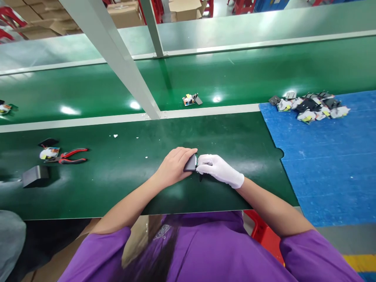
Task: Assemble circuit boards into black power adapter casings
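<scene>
My bare left hand (pixel 174 166) is closed over a small dark grey case (pixel 190 163) resting on the green bench top (pixel 123 184). My right hand (pixel 219 169), in a white glove, pinches the case's right end, where a green board edge shows. Both hands meet at the middle of the bench, close to my body.
Red-handled pliers (pixel 72 156), a small circuit part (pixel 49 153) and a dark grey case half (pixel 35 176) lie at the left. A pile of boards and dark cases (pixel 311 106) sits on a blue mat (pixel 329 156) at the right. One board (pixel 190 99) rests on the conveyor belt behind a slanted metal post (pixel 117 58).
</scene>
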Action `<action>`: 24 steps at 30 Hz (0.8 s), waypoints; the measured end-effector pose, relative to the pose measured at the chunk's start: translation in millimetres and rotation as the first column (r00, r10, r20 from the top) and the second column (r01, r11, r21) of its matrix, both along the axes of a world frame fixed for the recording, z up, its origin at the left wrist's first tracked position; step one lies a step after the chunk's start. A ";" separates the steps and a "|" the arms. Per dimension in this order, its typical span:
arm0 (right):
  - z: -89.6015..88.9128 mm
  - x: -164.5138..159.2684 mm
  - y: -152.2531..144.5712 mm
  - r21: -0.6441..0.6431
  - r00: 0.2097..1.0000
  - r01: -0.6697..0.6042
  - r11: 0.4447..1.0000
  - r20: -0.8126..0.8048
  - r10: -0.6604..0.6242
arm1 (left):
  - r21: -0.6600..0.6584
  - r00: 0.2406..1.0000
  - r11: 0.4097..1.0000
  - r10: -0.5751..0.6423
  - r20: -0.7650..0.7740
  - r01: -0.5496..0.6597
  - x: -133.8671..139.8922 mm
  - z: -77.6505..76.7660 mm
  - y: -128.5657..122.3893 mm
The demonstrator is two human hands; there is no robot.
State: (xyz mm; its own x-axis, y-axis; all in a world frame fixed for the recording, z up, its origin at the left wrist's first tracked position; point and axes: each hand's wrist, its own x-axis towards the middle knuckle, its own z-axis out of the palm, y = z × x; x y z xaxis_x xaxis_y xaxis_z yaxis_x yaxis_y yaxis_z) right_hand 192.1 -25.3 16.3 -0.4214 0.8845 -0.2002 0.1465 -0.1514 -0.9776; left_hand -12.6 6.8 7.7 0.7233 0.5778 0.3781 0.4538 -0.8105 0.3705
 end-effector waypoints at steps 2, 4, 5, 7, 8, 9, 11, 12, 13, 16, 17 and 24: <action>-1.6 1.7 1.8 -0.015 1.000 0.017 1.000 -0.006 -0.017 | -0.169 1.000 0.985 0.019 -0.012 -0.021 -1.2 0.3 2.4; -3.0 3.1 3.7 -0.022 1.000 0.018 1.000 -0.013 -0.018 | -0.357 0.998 0.932 0.062 -0.013 -0.063 -1.8 2.0 4.4; -3.5 3.6 4.5 -0.023 1.000 0.018 1.000 -0.016 -0.018 | -0.423 0.996 0.902 0.084 -0.009 -0.080 -2.1 3.2 5.1; -3.9 4.4 5.9 -0.022 1.000 0.021 1.000 -0.019 -0.022 | -0.477 0.990 0.872 0.137 0.020 -0.111 -3.0 5.8 5.8; -3.7 4.8 6.4 -0.020 1.000 0.020 1.000 -0.019 -0.020 | -0.474 0.985 0.872 0.166 0.042 -0.127 -3.6 7.1 5.8; -3.4 5.0 6.7 -0.015 1.000 0.016 1.000 -0.020 -0.016 | -0.456 0.980 0.879 0.189 0.066 -0.139 -4.3 8.2 5.7; -2.0 5.5 6.9 -0.002 1.000 0.001 1.000 -0.024 -0.001 | -0.401 0.972 0.904 0.206 0.113 -0.145 -6.2 9.9 5.3; -1.2 5.5 6.8 0.004 1.000 -0.006 1.000 -0.027 0.006 | -0.375 0.971 0.916 0.200 0.127 -0.140 -7.3 10.5 5.2; -0.4 5.4 6.6 0.010 0.999 -0.009 1.000 -0.033 0.009 | -0.356 0.973 0.925 0.190 0.132 -0.132 -8.3 11.1 5.2; 1.4 4.4 5.7 0.014 0.998 -0.005 1.000 -0.058 0.006 | -0.354 0.981 0.929 0.157 0.111 -0.109 -11.1 12.6 6.4; 1.6 3.8 5.4 0.013 0.998 -0.001 1.000 -0.068 0.002 | -0.361 0.984 0.927 0.148 0.101 -0.102 -11.8 13.2 7.1; -2.8 0.6 4.3 0.005 0.994 0.024 1.000 -0.104 -0.023 | -0.307 0.990 0.952 0.052 0.132 -0.009 -14.6 13.1 12.0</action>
